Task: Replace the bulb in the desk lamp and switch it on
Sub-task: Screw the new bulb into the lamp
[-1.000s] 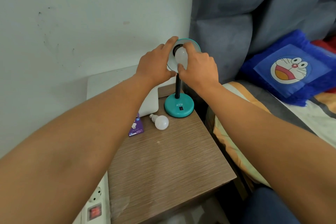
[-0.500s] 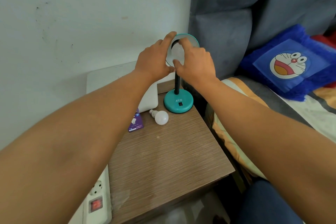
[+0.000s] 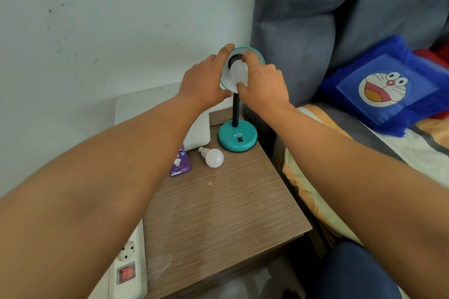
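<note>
A teal desk lamp stands at the back of the wooden bedside table (image 3: 226, 209), its round base (image 3: 237, 138) carrying a small black switch. The teal shade (image 3: 255, 54) faces me with a white bulb (image 3: 238, 73) at its black socket. My left hand (image 3: 204, 80) grips the shade's left rim. My right hand (image 3: 263, 87) pinches the bulb with finger and thumb. A second white bulb (image 3: 213, 157) lies loose on the table, left of the base, beside a purple bulb box (image 3: 180, 164).
A white flat device (image 3: 155, 107) leans against the wall behind the table. A white power strip (image 3: 127, 272) with a red switch lies at the table's lower left. A grey padded headboard and a bed with a blue cartoon cushion (image 3: 386, 90) are at the right.
Both hands stay on the lamp head. My right fingers have shifted around the bulb, and more of the bulb shows now than half a second ago.
</note>
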